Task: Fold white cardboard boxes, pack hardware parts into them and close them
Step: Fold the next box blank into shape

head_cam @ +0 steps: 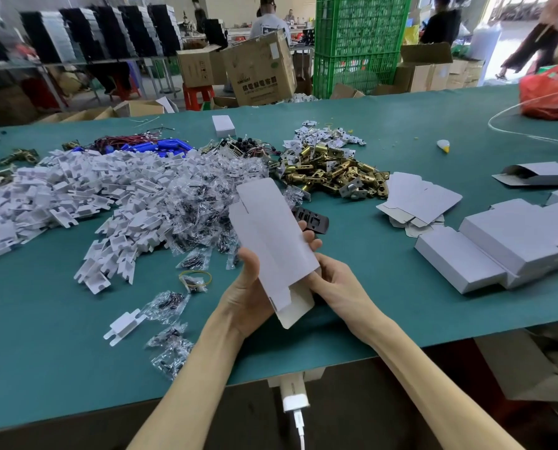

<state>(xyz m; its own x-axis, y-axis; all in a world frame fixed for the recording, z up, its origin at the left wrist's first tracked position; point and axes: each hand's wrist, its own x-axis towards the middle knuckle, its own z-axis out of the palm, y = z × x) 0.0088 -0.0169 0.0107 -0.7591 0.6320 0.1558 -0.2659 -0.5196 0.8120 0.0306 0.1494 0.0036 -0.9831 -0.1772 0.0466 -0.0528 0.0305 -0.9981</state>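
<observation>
Head: left hand (249, 295), right hand (334, 282) grip flat box (271, 228).

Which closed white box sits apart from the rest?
The lone box at the far side, just behind the wires; the other closed boxes lie stacked together on the right.

Only illegible print on brown carton (258, 69)

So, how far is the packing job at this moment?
Done: several closed white boxes lie stacked on the right. In hand: the left hand and right hand hold one flat box, not yet folded or filled. Left: folding, filling and closing it; a pile of brass parts and more cardboard blanks wait on the table.
</observation>
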